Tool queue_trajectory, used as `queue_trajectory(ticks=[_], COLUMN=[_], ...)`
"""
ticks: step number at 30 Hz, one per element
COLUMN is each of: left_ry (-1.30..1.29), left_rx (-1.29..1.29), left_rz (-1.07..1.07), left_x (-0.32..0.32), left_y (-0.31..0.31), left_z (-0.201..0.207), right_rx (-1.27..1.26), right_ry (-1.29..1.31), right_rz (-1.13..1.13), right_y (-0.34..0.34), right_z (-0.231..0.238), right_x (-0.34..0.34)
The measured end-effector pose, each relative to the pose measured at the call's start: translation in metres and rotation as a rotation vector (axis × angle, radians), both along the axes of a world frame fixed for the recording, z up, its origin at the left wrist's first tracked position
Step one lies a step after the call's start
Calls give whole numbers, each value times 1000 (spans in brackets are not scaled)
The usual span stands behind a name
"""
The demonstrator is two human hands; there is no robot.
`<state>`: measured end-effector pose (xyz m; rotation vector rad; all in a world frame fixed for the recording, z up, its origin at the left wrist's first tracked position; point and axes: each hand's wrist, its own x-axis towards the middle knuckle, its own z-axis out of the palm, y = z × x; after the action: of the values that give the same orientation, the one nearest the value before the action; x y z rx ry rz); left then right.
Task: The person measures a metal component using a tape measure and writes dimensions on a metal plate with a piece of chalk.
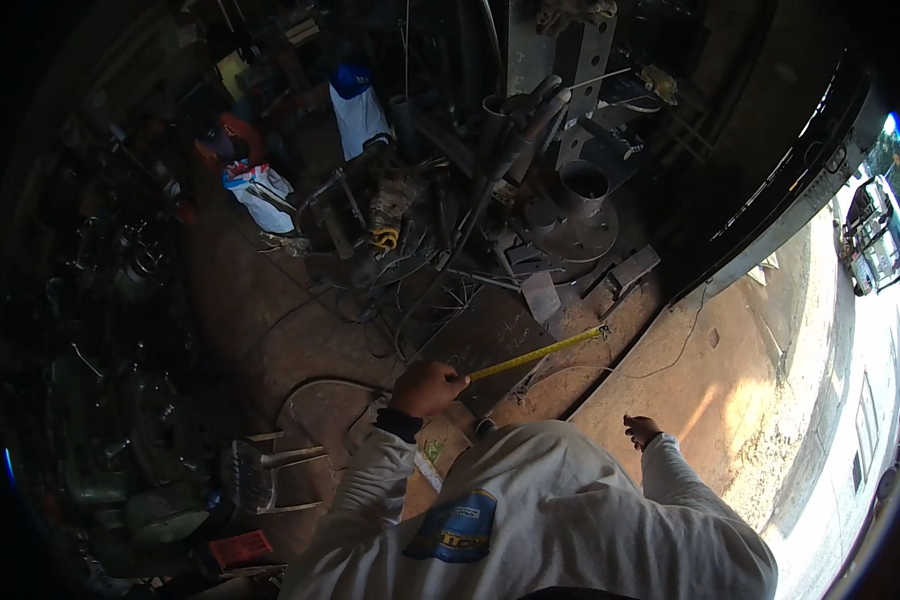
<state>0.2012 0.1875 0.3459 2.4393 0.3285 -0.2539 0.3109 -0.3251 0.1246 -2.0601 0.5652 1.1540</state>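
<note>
My left hand, with a dark cuff at its wrist, is closed around a tape measure. Its yellow blade runs from my fingers up to the right, over a dark metal plate and past its edge. The case, if it is inside the fist, is hidden. Lower right, apart from the blade, my right hand hangs over the reddish floor with its fingers curled in. What they hold, if anything, is too small to make out.
Metal scrap, pipes and a round flanged piece crowd the far side. White sacks stand back left, near a person in red. A small stool is at my left. Cables cross the floor. Bright open ground lies right.
</note>
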Motion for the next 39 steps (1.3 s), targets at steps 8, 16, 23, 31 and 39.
queue_trajectory(ticks=[8,16,23,31,39], left_ry=[5,30,32,79,99], left_rx=[-28,-32,-62,-90,-121], left_rz=[-4,-19,-33,-42,-43], left_x=[-8,-13,-15,-26,-30], left_y=[1,-5,-2,0,2], left_z=[-14,-17,-33,-48,-60], right_rx=[-32,-36,-34,27,197], right_ry=[34,42,2,-12,10], right_rz=[-24,-57,14,-22,-185], right_y=[2,4,6,13,18], right_z=[4,5,0,3,3], right_x=[-17,-25,-17,-5,-16])
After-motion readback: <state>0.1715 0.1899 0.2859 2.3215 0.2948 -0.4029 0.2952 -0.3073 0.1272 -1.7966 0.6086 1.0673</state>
